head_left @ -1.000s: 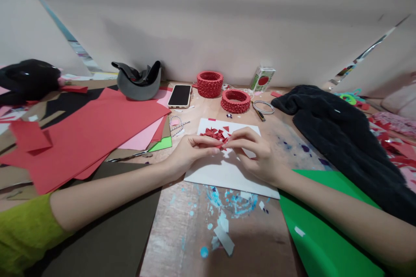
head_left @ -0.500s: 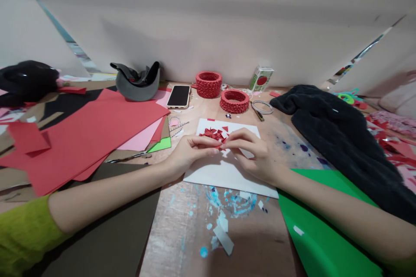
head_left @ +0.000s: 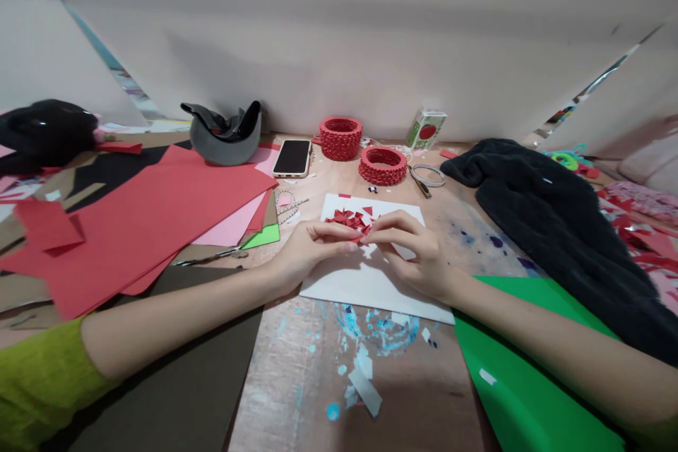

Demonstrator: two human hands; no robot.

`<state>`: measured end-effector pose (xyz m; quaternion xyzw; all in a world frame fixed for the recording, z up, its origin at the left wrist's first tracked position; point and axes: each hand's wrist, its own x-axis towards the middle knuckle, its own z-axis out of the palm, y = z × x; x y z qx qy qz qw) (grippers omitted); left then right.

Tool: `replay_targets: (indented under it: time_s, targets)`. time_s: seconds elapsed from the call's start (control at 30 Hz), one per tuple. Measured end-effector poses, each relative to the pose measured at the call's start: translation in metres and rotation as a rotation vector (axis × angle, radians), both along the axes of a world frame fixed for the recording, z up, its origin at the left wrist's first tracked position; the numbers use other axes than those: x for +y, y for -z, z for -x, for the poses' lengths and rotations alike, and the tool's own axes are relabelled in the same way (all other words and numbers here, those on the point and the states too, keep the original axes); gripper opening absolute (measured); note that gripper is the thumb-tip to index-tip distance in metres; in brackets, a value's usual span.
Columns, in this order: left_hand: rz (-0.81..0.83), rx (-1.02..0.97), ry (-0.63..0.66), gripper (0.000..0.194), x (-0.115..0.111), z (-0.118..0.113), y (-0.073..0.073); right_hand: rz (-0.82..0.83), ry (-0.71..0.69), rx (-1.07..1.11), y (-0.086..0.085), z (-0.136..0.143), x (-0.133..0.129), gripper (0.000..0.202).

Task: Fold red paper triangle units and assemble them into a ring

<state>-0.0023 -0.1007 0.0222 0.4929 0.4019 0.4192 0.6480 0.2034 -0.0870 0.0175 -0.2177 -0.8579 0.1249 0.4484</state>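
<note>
Over a white board (head_left: 365,279), my left hand (head_left: 312,251) and my right hand (head_left: 410,247) meet at their fingertips. Between them is a small red paper piece (head_left: 362,238), mostly covered by the fingers. Both hands pinch it, thumb against forefinger. Just behind the fingertips lies a heap of folded red paper pieces (head_left: 344,217), with one red triangle (head_left: 367,210) beside it. Farther back stand two red rings built of small folded pieces, a taller ring (head_left: 340,141) and a lower ring (head_left: 382,168).
To the left lie red paper sheets (head_left: 159,215), scissors (head_left: 212,256), a grey cap (head_left: 225,138) and a phone (head_left: 293,158). On the right are a dark cloth (head_left: 540,226), a green sheet (head_left: 530,353), a cutter (head_left: 421,186) and a drink carton (head_left: 426,128). A pale wall (head_left: 339,35) closes the back.
Almost nothing differs. Both hands stay pinched on the red paper piece in the same place, and the whole view has shifted very slightly.
</note>
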Motion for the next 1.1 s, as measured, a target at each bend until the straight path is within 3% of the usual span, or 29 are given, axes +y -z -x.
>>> replay_targets:
  time_s: [0.53,1.1]
  targets:
    - [-0.008,0.02,-0.003,0.021,0.0019,0.001,0.0024,0.011,-0.041,-0.015,-0.0022,0.0006,0.0002,0.03]
    - [0.031,0.037,-0.016,0.019,-0.0015,-0.0008,-0.0068,-0.027,-0.082,-0.011,0.0014,0.0002,0.0014,0.03]
